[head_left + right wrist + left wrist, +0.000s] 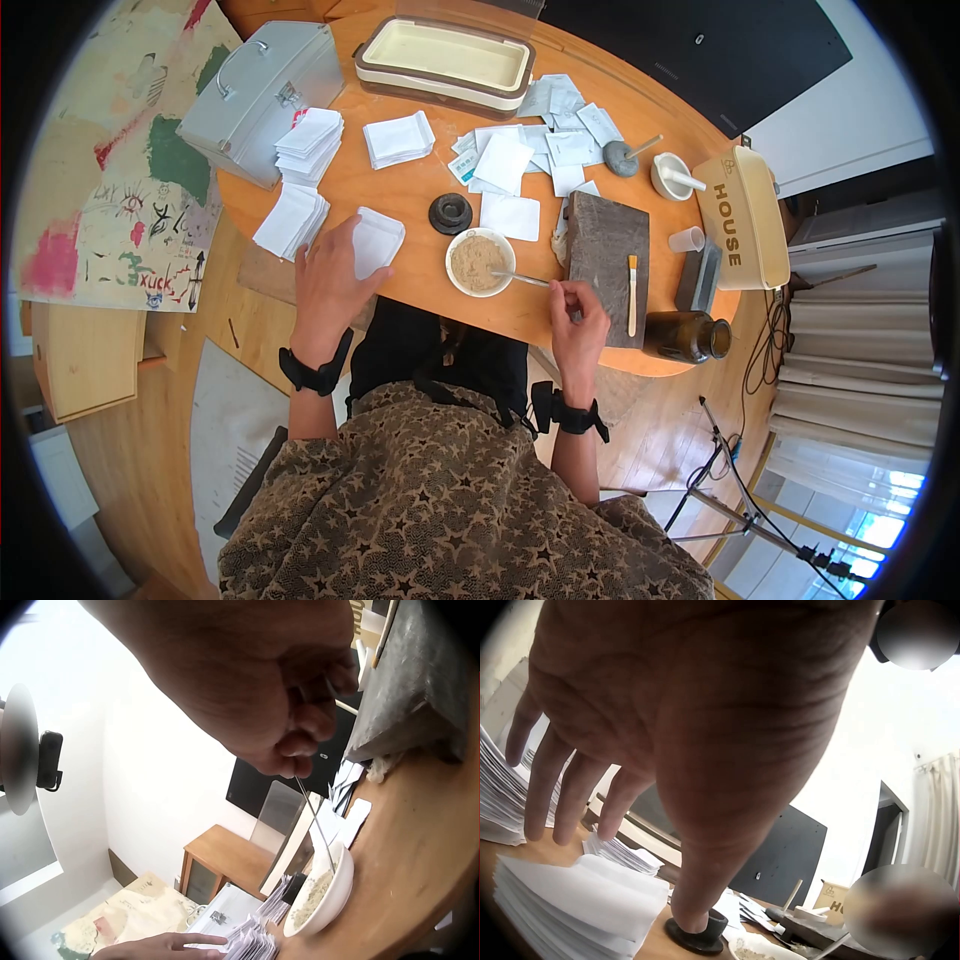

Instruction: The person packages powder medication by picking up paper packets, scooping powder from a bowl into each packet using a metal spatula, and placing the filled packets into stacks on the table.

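A white bowl (480,263) of beige powder stands near the table's front edge. My right hand (580,335) pinches the end of a thin metal spoon (525,278), whose other end lies in the powder; the right wrist view shows the same bowl (322,900). My left hand (335,280) has its fingers extended at the left side of a small stack of white paper packets (380,240). In the left wrist view that hand (682,727) spreads above the stack (585,907); whether it touches the paper cannot be told.
More packet stacks (398,139) lie behind and to the left, beside a metal case (265,100). A black round object (450,213) sits behind the bowl. On the right are a dark slab (607,260) with a brush (632,297), a brown jar (680,337) and a mortar (672,177).
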Demonstrator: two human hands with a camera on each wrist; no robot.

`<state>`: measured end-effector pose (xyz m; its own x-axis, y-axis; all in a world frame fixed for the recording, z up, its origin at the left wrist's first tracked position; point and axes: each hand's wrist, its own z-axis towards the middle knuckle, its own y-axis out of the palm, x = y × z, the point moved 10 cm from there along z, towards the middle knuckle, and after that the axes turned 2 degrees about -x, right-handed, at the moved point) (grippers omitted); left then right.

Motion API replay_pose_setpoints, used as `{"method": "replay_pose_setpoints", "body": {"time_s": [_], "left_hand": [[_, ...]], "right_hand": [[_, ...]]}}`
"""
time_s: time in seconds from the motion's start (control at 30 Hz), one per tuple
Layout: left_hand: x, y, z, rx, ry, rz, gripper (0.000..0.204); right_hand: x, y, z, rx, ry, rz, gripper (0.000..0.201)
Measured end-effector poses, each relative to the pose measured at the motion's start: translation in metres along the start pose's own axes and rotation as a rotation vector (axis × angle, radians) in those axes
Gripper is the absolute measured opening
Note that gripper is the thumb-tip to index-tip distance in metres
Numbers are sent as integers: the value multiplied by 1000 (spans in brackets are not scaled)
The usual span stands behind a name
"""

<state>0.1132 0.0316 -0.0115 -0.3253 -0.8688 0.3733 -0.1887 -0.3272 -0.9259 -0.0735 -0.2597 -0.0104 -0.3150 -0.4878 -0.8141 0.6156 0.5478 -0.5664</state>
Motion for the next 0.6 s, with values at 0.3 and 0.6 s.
{"method": "replay_pose_setpoints", "body": {"time_s": [0.3, 0.6], "left_hand": [[15, -16, 19, 55, 67, 60, 74], [40, -31, 98, 66, 192, 147, 64]], "right_hand": [[3, -2, 0, 3, 40, 10, 16], [3, -9, -2, 12, 62, 35, 18]]}}
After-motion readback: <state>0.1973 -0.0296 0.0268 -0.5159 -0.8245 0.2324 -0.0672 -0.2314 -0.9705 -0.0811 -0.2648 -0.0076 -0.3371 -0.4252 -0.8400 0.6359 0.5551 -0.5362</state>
